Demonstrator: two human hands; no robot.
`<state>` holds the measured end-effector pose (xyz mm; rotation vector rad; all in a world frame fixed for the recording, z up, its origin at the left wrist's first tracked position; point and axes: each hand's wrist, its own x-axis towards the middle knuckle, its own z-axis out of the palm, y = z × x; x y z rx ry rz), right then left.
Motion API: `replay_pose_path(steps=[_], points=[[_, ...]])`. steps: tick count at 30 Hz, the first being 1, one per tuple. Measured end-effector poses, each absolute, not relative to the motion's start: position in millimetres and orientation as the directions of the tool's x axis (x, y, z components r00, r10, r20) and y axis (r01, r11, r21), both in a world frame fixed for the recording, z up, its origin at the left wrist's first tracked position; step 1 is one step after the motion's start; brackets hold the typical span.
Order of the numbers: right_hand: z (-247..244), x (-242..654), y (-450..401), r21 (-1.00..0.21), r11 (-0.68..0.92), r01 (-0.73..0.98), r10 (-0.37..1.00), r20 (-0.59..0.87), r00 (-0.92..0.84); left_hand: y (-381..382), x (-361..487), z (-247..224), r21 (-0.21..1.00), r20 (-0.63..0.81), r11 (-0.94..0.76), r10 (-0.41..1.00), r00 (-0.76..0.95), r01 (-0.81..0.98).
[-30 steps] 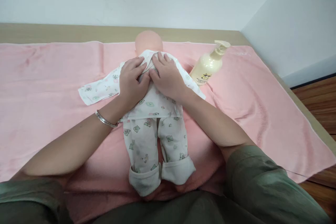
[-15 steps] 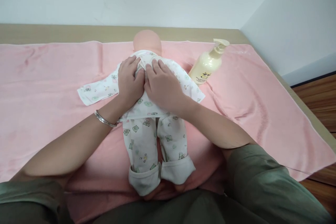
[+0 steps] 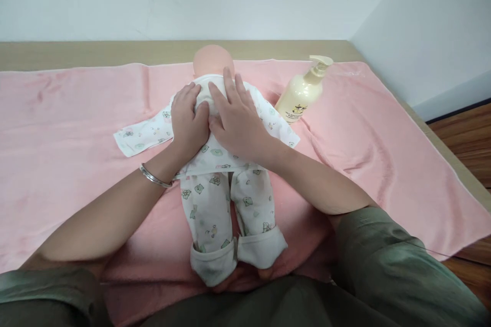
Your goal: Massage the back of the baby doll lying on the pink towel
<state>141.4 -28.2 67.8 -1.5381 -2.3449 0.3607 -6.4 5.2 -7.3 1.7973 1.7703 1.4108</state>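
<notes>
A baby doll (image 3: pixel 212 60) lies with its head toward the wall and its feet toward me. It wears a white printed top (image 3: pixel 215 154) and matching trousers (image 3: pixel 212 209) with turned-up cuffs. My left hand (image 3: pixel 190 120) rests on the left side of the top, fingers stretched out. My right hand (image 3: pixel 241 122) is spread over the upper right part of the top, its fingers apart and slightly raised, reaching toward the head. The two thumbs come close together at the middle. Both palms hide part of the doll's upper body; neither hand grips anything.
A pale yellow pump bottle (image 3: pixel 301 94) stands right of the doll, by the right sleeve. Beneath everything spreads a pink blanket (image 3: pixel 69 163) on a wooden table (image 3: pixel 95 53). White walls (image 3: pixel 245 0) rise behind and at the right. Brown wood (image 3: pixel 466 138) shows lower right.
My right hand's fingers have spread and lifted, reaching further up toward the doll's head. My left hand stays almost where it was. The view has shifted slightly.
</notes>
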Motion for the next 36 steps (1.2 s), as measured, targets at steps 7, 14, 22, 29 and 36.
replay_pose_path(steps=[7,14,22,29,36], points=[[68.2,144.5,-12.3,-0.32,0.37,0.872,0.924,0.229,-0.308,3.3,-6.7,-7.1,0.747,0.441,-0.241,0.877,-0.19,0.619],[65.2,150.8,-6.0,-0.336,0.442,0.832,0.892,0.265,-0.366,4.5,-8.8,-10.6,0.726,0.473,-0.27,0.864,-0.174,0.633],[52.0,149.6,1.1,-0.298,0.476,0.827,0.878,0.213,-0.429,6.2,-10.5,-14.6,0.727,0.483,-0.282,0.858,-0.174,0.626],[60.3,152.5,-3.8,-0.263,0.449,0.854,0.872,0.338,-0.354,2.8,-7.6,-9.1,0.733,0.472,-0.272,0.863,-0.178,0.623],[64.1,155.5,-3.8,-0.276,0.488,0.828,0.851,0.364,-0.379,2.2,-5.7,-4.9,0.759,0.445,-0.246,0.872,-0.203,0.603]])
